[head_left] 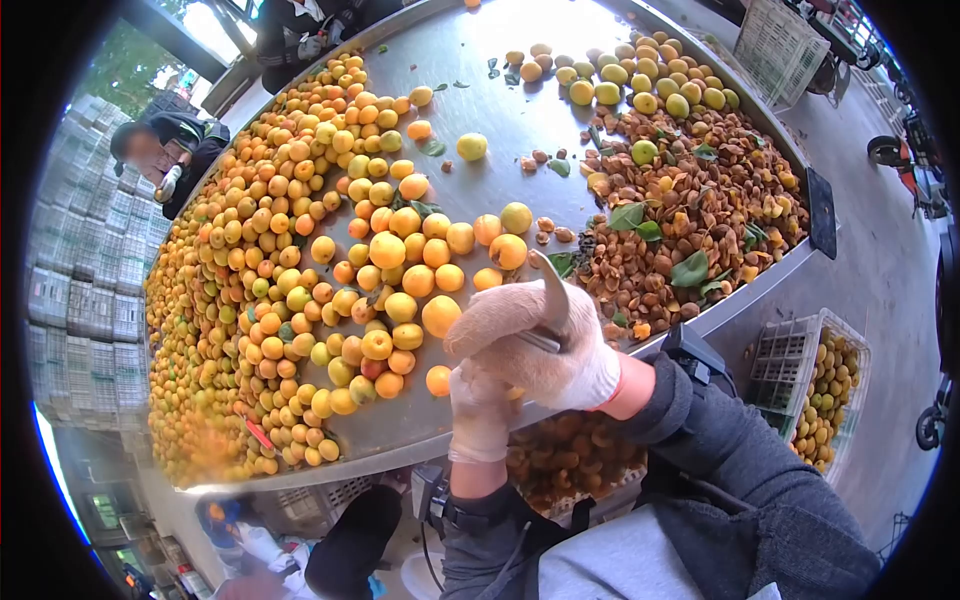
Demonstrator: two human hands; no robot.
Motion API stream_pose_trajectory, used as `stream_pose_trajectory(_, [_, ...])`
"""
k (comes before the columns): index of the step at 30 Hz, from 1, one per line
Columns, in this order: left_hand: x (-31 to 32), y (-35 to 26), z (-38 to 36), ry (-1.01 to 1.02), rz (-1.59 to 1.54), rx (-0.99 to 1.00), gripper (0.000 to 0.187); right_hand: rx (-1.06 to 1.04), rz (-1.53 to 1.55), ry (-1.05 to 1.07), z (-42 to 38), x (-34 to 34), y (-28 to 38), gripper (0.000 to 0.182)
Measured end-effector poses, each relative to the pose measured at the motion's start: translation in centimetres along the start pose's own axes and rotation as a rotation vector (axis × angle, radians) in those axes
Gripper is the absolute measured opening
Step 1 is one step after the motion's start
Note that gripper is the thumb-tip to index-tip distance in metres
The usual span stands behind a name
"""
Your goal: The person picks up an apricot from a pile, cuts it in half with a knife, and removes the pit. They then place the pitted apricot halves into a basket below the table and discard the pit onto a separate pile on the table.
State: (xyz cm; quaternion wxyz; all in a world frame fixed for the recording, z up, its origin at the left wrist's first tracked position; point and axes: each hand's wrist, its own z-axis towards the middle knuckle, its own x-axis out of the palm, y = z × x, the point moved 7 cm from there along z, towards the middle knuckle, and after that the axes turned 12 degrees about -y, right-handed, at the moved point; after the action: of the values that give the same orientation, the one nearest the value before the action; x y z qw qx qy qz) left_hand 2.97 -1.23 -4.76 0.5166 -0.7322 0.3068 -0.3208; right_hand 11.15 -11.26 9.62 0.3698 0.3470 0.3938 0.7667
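My right hand (575, 355), in a stained white glove, is closed around a small curved knife (553, 292). Its hooked blade points up and away from me. Just below and left of it, my left hand (480, 405), also gloved, is closed with its fingers up against the right hand. What those fingers hold is mostly hidden; a bit of orange shows beside them. Both hands are above the near edge of a metal table (480, 95). Whole apricots (388, 250) lie just beyond the hands, and a heap of brown pits and scraps (680, 200) lies to their right.
More apricots (655, 75) sit at the far right. A red-handled tool (258, 432) lies among fruit at the left. Below the table edge is a container of apricot halves (575, 455); a white crate (780, 365) of fruit stands right. Other people (180, 150) are around the table.
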Motion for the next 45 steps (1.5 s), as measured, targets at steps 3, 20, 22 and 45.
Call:
stream_pose_trajectory(3, [0.8,-0.6,-0.9,0.08,0.049,-0.17,0.037,0.526,0.249,-0.032,0.6,0.2,-2.9,0.017])
stream_pose_trajectory(20, [-0.1,1.0,0.4,0.065,0.059,-0.018,0.028,0.794,0.542,-0.213,-0.8,-0.1,-8.3,0.017])
stream_pose_trajectory(22, [0.9,-0.2,-0.2,-0.037,-0.02,-0.2,0.029,0.828,0.534,-0.267,-0.2,-0.6,-7.9,0.016])
stream_pose_trajectory(45, [1.5,-4.9,-2.2,0.084,0.507,0.624,0.028,0.978,1.028,-0.331,-0.9,-0.1,-11.6,0.01])
